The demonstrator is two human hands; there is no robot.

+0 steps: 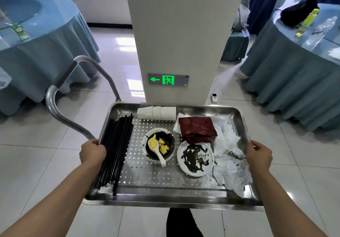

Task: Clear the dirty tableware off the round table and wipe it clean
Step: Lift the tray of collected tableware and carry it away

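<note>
A: What does the room look like around the steel tray [165, 199]?

B: A pale tiled floor [33, 165] lies under it. Straight beyond the tray stands a white pillar [184, 34] carrying a green exit sign [168, 80]. Beyond the tray to the left is a round table in a blue cloth [36, 40], and another clothed table [294, 71] sits to its right, its tabletop bearing bottles and a dark object. A curved metal cart handle [60, 111] rises just off the tray's left edge.

A: How does the tray lie?

B: It is held level above the floor, long axis running left to right, its perforated base facing up.

A: And the hands?

B: The left hand [93, 152] grips the tray's left rim, fingers curled over the edge. The right hand [259, 155] grips the right rim the same way.

A: What is loaded on it?

B: Black chopsticks [115, 152] lie bundled along the left side, pointing away from the person. A stack of white paper cups [158, 113] lies on its side at the far edge. Near the middle sits a dirty bowl [158, 145] holding a white spoon [156, 149] and yellow food bits. Just right of it is a smeared small plate [195, 158]. A dark red cloth [197, 129] lies beyond the plate, and crumpled soiled napkins [230, 163] fill the right end.
</note>
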